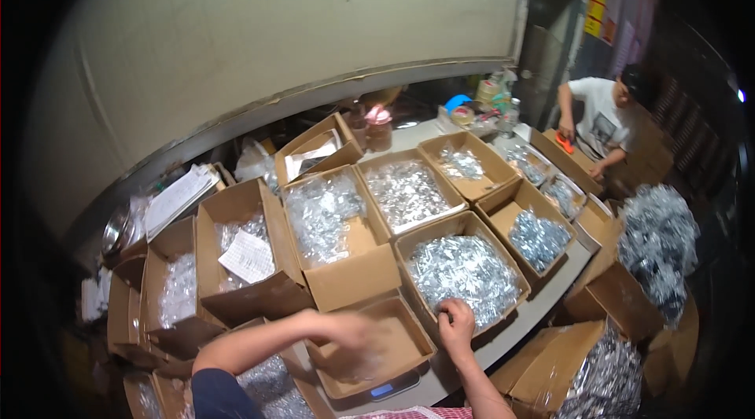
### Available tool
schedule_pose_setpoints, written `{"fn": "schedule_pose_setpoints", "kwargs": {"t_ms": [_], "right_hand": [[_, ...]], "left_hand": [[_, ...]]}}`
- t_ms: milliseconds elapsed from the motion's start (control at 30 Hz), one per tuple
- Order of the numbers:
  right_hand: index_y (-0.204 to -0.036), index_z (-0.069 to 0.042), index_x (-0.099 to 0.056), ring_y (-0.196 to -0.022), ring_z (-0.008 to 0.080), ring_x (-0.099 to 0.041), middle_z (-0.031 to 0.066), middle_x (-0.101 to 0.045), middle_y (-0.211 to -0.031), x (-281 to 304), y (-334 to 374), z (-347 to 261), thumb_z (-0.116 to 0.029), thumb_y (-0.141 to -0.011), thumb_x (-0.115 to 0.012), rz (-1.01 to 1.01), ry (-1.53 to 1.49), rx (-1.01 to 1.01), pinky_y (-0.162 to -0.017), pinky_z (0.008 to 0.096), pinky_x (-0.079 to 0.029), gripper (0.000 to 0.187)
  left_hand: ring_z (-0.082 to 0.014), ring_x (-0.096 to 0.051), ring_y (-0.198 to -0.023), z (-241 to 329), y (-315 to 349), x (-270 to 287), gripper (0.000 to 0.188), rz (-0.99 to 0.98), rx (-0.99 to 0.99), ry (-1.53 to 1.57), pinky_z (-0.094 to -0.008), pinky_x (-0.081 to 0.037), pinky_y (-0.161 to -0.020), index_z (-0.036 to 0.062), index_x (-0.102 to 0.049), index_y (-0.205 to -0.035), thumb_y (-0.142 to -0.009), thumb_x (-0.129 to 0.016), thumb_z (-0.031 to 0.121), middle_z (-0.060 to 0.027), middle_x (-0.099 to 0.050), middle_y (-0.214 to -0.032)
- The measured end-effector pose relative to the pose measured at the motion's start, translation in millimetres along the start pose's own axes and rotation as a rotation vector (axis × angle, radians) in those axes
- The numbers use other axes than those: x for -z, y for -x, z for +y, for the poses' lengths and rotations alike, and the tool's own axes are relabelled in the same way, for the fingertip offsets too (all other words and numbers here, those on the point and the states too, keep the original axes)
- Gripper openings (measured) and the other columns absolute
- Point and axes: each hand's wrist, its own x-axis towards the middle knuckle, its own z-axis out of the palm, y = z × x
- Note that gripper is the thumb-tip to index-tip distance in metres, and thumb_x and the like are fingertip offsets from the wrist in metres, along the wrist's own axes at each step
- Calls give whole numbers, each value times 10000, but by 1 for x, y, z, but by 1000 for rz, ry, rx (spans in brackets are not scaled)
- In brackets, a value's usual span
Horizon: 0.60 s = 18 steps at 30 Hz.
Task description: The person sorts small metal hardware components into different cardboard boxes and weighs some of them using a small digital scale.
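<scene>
My left hand (pixel 351 333), smeared by motion, is above a shallow cardboard box (pixel 329 372) that sits on a scale with a lit blue display (pixel 383 390). Whether its fingers hold anything is not visible. At the near edge of a wider box heaped with small shiny metal pieces (pixel 460 273) is my right hand (pixel 456 325). Its fingers are curled and pressed together, and what they pinch, if anything, is too small to make out. The shallow box shows mostly bare brown cardboard.
Several open cartons of clear-bagged parts (pixel 324 211) crowd the table. A carton of metal pieces (pixel 602 380) and a pile of bagged parts (pixel 659 246) stand at right. A co-worker (pixel 605 116) holds an orange tool (pixel 564 142) over a box at far right.
</scene>
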Motion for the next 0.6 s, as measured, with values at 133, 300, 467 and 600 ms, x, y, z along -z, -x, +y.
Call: {"fn": "schedule_pose_setpoints", "kwargs": {"t_ms": [133,300,467,600], "right_hand": [[-774,-35,-636,-799,304,-603,106,-641,-830,8,-6,4,-45,-709,-563,-117,7,47,-736,391,-450,98],[-887,-72,-665,-893,308,-592,98,-658,-914,8,-6,13,-92,-720,-591,-307,-115,55,-806,399,-404,184],[-1112,9,-582,-865,244,-607,182,-586,-1046,41,-28,43,-25,-806,-619,-421,-574,-217,-680,297,-510,309],[-1016,-6,-629,-883,278,-620,153,-621,-1042,78,-116,63,-13,-799,-582,-477,-425,-115,-732,339,-514,222]], "left_hand": [[-137,-658,-825,-5,-28,112,279,516,251,497,-300,-526,-738,52,-639,-1125,-900,-584,209,-105,-695,-965],[-328,-619,-1026,-155,-62,168,419,968,695,-241,-429,-507,-863,59,-606,-1162,-801,-633,269,-179,-657,-1086],[-423,-421,-1229,-234,-55,186,705,1149,1201,-258,-468,-425,-992,64,-499,-1288,-711,-767,367,-249,-512,-1265],[-416,-426,-1203,-228,-96,209,609,1242,1087,-271,-470,-423,-1001,48,-576,-1206,-710,-772,343,-237,-529,-1198]]}}
